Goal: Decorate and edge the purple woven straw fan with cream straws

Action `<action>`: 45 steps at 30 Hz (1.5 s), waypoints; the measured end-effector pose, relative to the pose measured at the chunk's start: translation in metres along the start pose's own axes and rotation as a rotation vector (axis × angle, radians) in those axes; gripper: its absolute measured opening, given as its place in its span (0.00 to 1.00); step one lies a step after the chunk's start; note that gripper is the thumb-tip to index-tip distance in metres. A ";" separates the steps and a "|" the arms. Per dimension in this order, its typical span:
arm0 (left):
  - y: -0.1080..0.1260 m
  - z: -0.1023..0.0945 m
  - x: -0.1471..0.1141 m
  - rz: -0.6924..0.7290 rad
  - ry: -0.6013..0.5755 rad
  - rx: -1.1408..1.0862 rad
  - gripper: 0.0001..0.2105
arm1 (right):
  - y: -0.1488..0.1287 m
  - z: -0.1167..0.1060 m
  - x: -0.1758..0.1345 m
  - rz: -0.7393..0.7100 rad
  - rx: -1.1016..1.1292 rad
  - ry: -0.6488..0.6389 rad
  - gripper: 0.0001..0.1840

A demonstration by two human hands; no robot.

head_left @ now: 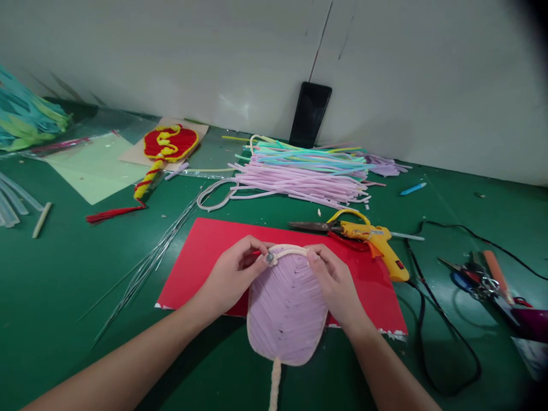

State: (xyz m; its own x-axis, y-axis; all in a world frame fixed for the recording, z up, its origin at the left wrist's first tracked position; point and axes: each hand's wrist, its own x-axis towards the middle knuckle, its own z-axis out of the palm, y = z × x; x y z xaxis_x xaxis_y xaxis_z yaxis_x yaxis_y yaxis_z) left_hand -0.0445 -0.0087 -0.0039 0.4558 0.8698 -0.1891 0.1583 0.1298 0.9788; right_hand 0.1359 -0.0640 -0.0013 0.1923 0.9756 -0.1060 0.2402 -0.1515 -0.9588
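Left hand (231, 273) and right hand (334, 278) pinching cream curved strip (291, 251) along top of lilac rounded fan (286, 311), lower centre of frame.

Muted light puts a hazy glare on the wall (205, 63); the upper right corner blackens.

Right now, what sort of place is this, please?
Probably a craft worktable, though whether in a home or a workshop I cannot tell. A yellow glue gun, a pile of pastel pipe cleaners and a red fan-shaped piece suggest it.
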 end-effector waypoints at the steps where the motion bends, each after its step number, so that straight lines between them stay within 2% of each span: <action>1: 0.001 0.000 0.000 -0.008 -0.005 -0.027 0.06 | 0.000 0.000 0.000 0.003 -0.001 -0.007 0.13; 11: 0.003 -0.001 0.001 -0.022 0.004 -0.085 0.06 | 0.000 0.000 0.000 -0.023 -0.084 0.015 0.12; 18: 0.000 -0.001 -0.002 0.063 0.063 0.072 0.07 | 0.001 0.001 -0.001 0.017 -0.061 0.060 0.12; 22: -0.002 -0.001 -0.003 0.080 0.027 0.062 0.07 | 0.003 0.000 -0.001 0.029 -0.029 0.054 0.11; 27: 0.002 -0.004 -0.002 0.114 0.000 0.092 0.08 | 0.001 -0.003 -0.001 0.022 -0.040 -0.021 0.10; 33: 0.005 -0.014 0.001 0.207 -0.135 0.162 0.09 | 0.000 -0.006 -0.002 0.026 -0.036 -0.106 0.08; 36: 0.004 -0.016 0.003 0.224 -0.167 0.188 0.08 | 0.000 -0.007 -0.002 0.019 -0.050 -0.092 0.08; 45: 0.005 -0.016 0.003 0.259 -0.161 0.251 0.05 | 0.001 -0.003 0.000 0.008 -0.073 -0.027 0.09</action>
State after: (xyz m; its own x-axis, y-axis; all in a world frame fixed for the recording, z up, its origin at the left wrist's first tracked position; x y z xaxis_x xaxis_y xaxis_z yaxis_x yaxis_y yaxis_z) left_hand -0.0561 0.0020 0.0012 0.6369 0.7703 0.0318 0.2207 -0.2216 0.9498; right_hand 0.1392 -0.0646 -0.0012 0.1695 0.9780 -0.1220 0.3074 -0.1700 -0.9363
